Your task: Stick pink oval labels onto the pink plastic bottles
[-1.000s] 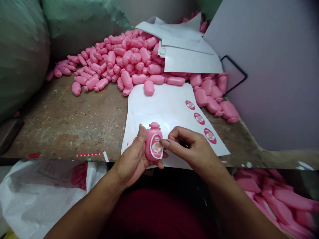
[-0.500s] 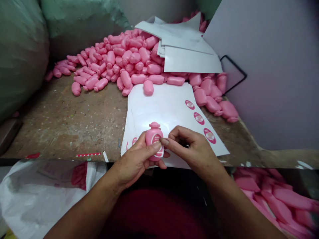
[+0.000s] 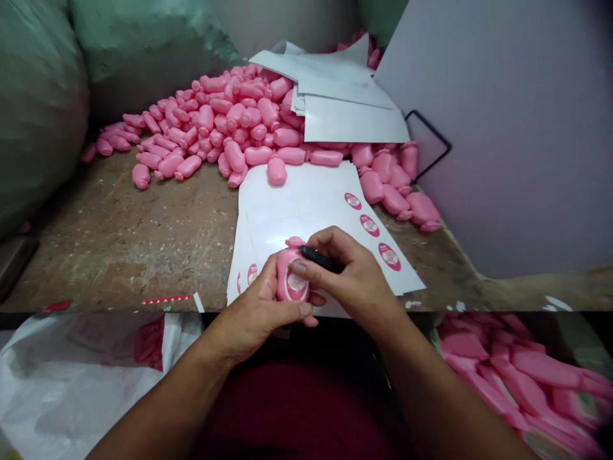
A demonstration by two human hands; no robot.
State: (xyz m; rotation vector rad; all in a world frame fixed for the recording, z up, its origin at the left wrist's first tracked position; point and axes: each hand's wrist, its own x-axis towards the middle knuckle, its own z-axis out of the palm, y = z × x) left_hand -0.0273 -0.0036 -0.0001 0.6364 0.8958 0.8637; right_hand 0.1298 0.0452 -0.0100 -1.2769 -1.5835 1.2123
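Note:
My left hand [image 3: 263, 297] is closed around a small pink bottle [image 3: 283, 281], which stands roughly upright over the front edge of the table. An oval pink-and-white label [image 3: 297, 286] covers the side turned to me. In my right hand [image 3: 352, 271] is a slim black tool [image 3: 318, 258], its kind not clear, with the tip at the bottle's shoulder. The right thumb rests on the label. Under both hands lies a stack of white label sheets [image 3: 297, 204]; a few oval stickers [image 3: 369, 225] remain along its right side.
Pink bottles [image 3: 211, 118] are heaped at the back of the worn table [image 3: 110, 236], partly under white sheets [image 3: 354, 118]. Large green sacks [image 3: 148, 57] stand behind and left. Below the table are a white plastic bag [image 3: 81, 383] and more pink bottles [image 3: 522, 377].
The bottle has turned a little, and the oval label now faces me. My right thumb has come onto it, and the black tool has come into view. The camera view has shifted slightly.

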